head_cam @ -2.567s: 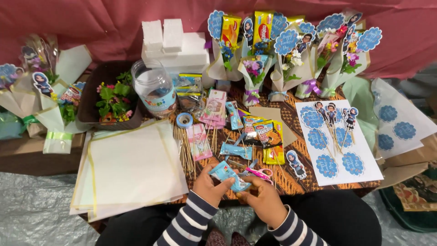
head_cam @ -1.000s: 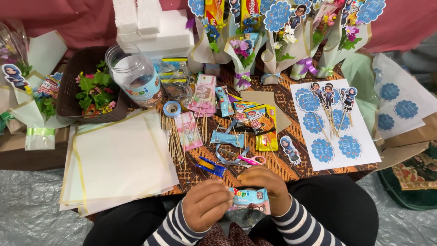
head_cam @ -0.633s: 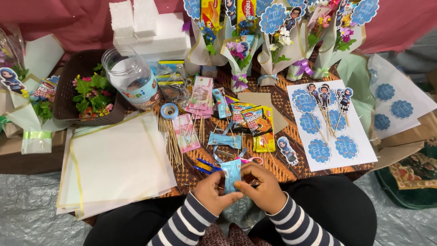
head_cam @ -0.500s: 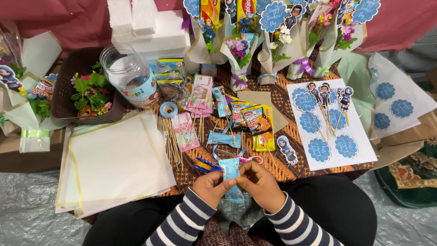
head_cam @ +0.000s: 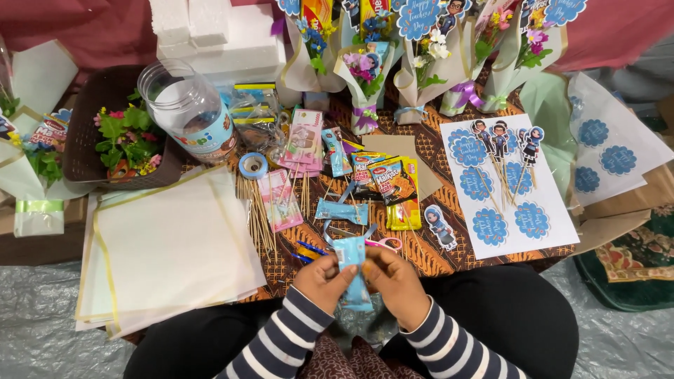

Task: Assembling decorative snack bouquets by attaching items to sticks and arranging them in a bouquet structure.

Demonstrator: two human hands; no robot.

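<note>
Light blue and shiny, a small snack packet [head_cam: 353,270] is standing upright between my two hands at the lower centre of the frame, just in front of the table edge. My left hand [head_cam: 321,282] is pinching its left side with thumb and fingers closed on the wrapper, and my right hand [head_cam: 397,284] is gripping its right side the same way. Both of my sleeves are showing navy and white stripes. Just above the packet, pink-handled scissors [head_cam: 382,243] are lying on the patterned brown table [head_cam: 435,256]. A stack of pale wrapping sheets [head_cam: 168,253] with yellow edges is filling the lower left. A clear plastic jar [head_cam: 188,112] is lying on its side at the upper left, and wrapped flower bouquets [head_cam: 421,63] are lining the top edge.
</note>
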